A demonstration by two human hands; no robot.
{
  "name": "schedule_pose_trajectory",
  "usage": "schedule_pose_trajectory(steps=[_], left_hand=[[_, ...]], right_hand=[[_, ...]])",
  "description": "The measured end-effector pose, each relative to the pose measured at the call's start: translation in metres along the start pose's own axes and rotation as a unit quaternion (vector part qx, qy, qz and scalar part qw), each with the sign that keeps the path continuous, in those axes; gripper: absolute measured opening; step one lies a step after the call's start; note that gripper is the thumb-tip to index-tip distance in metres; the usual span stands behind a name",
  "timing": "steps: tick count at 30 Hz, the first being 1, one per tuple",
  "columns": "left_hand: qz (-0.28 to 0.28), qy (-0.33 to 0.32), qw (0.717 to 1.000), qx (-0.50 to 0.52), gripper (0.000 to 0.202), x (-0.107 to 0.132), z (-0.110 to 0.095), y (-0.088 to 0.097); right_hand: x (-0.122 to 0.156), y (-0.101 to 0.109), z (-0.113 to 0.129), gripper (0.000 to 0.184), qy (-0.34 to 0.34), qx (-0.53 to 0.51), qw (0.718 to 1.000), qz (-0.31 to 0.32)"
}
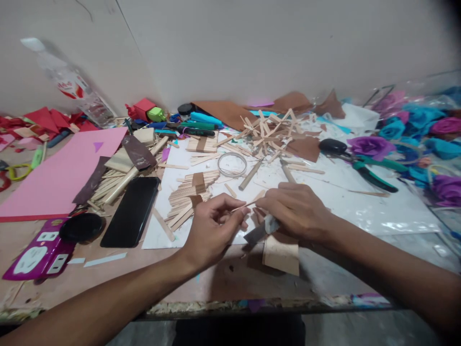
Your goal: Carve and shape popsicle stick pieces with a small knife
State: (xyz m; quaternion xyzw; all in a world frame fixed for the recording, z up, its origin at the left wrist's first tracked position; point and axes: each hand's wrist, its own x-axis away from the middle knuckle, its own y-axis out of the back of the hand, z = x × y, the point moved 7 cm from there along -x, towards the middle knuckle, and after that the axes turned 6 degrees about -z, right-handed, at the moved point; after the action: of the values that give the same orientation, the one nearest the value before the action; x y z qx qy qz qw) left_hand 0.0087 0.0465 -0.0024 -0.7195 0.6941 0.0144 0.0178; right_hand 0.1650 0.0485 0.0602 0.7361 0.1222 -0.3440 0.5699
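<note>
My left hand (212, 228) is closed in a pinch on a thin wooden stick (248, 203) that runs up and right toward my right hand (293, 211). My right hand is closed around a small blade or cutter (261, 230), whose grey tip shows below the fingers, and it also touches the stick's far end. Both hands hover over a white sheet (223, 192). A stack of flat wooden sticks (189, 194) lies just left of my left hand. A brown card piece (281, 253) lies under my right hand.
A black phone (131, 211), a black lid (81, 227) and a purple power strip (39, 252) lie at the left by a pink sheet (57, 173). Loose sticks (270, 132), a wire ring (232, 164), green-handled pliers (360, 166) and paper flowers (414, 139) fill the back and right.
</note>
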Motion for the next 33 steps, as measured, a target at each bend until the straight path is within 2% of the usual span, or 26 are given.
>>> schedule_pose_trajectory(steps=[6,14,19,25,28,33], left_hand=[[0.014,-0.025,1.0,-0.009,0.014,0.003,-0.006,-0.002],[0.017,-0.011,1.0,-0.021,0.014,0.003,0.0,-0.002],[0.028,0.01,1.0,0.0,0.017,0.003,0.005,-0.002],[0.038,-0.047,0.998,0.001,0.013,0.002,-0.001,-0.002],[0.049,-0.086,0.995,-0.026,0.019,0.002,-0.005,-0.002],[0.074,-0.1,0.991,-0.048,0.025,0.003,-0.008,-0.002]], right_hand=[[0.001,0.004,-0.002,0.014,-0.016,-0.003,0.999,-0.042],[-0.003,0.006,0.001,0.017,-0.018,0.0,0.999,-0.047],[-0.002,0.005,0.001,0.026,-0.024,0.007,0.999,-0.035],[-0.003,0.002,0.001,0.031,-0.057,0.004,0.998,-0.022],[-0.004,0.0,0.001,0.032,-0.066,0.014,0.997,-0.023],[-0.005,-0.003,0.001,0.029,-0.073,0.014,0.997,-0.025]])
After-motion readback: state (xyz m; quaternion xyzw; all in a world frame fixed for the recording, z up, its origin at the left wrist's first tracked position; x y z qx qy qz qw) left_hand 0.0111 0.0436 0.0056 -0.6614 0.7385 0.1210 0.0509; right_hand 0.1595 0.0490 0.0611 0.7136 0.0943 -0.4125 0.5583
